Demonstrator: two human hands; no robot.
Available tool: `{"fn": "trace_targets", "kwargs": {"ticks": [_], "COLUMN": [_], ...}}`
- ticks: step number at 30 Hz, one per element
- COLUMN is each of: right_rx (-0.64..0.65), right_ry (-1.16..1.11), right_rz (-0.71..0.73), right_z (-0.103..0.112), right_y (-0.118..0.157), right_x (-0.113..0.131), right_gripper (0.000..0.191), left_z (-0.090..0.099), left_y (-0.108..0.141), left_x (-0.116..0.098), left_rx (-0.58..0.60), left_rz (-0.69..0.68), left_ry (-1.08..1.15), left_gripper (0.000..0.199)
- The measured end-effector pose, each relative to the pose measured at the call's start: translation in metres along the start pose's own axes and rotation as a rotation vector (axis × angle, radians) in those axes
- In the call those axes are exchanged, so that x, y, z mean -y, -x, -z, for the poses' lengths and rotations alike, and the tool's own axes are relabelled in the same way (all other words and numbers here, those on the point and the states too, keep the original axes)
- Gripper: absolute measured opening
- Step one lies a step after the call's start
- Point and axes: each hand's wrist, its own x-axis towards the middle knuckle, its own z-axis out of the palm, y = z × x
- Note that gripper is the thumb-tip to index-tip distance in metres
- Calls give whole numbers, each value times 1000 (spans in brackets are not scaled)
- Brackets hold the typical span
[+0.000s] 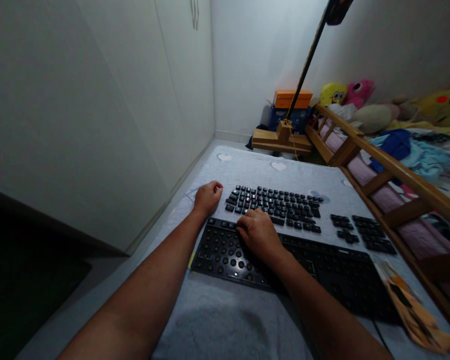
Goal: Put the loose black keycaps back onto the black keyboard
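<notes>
A black keyboard [228,252] lies on the pale cloth, most of its key sockets bare and several keycaps [221,224] seated along its top left edge. My right hand [260,235] rests over that top row, fingers bent and together beside the seated caps; whatever is under the fingertips is hidden. Off the keyboard's upper left corner, my left hand [209,196] lies on the cloth with its fingers curled closed, and I cannot see inside them. Just right of it, loose black keycaps [273,202] are laid out in keyboard order.
More loose keycaps [373,232] sit in blocks to the right. A tan cloth or glove [416,315] with slim tools on it lies at the lower right. A wooden bed rail [408,175] borders the right side, a white cabinet [135,90] the left. Behind stands a wooden-based pole [307,60].
</notes>
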Motion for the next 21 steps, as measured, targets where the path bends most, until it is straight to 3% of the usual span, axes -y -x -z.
{"fn": "trace_targets", "kwargs": {"ticks": [12, 21], "right_rx": [-16, -21], "right_ry": [93, -1], "right_rz": [35, -14], "right_z": [-5, -8], "right_y": [2, 3], "right_x": [6, 4], "right_gripper": [19, 23], "left_z": [1, 2], "left_y": [0, 0], "left_x": [0, 0], "left_rx": [14, 21], "left_rz": [-1, -4], "left_ry": [-26, -23], "left_gripper": [25, 24]}}
